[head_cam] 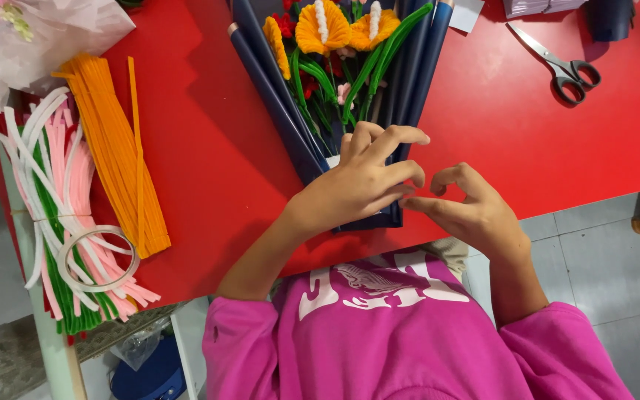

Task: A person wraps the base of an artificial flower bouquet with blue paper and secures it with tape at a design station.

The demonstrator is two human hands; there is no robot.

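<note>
From my remote seat, the red table filled the view. At twelve o'clock lay the navy-wrapped bouquet of yellow pipe-cleaner flowers. At nine o'clock were the orange pipe cleaners, with a pink, white and green bundle beside them. Scissors sat at two o'clock. The left hand pressed on the wrap's lower end, fingers half curled. The right hand pinched its edge at five o'clock.
</note>
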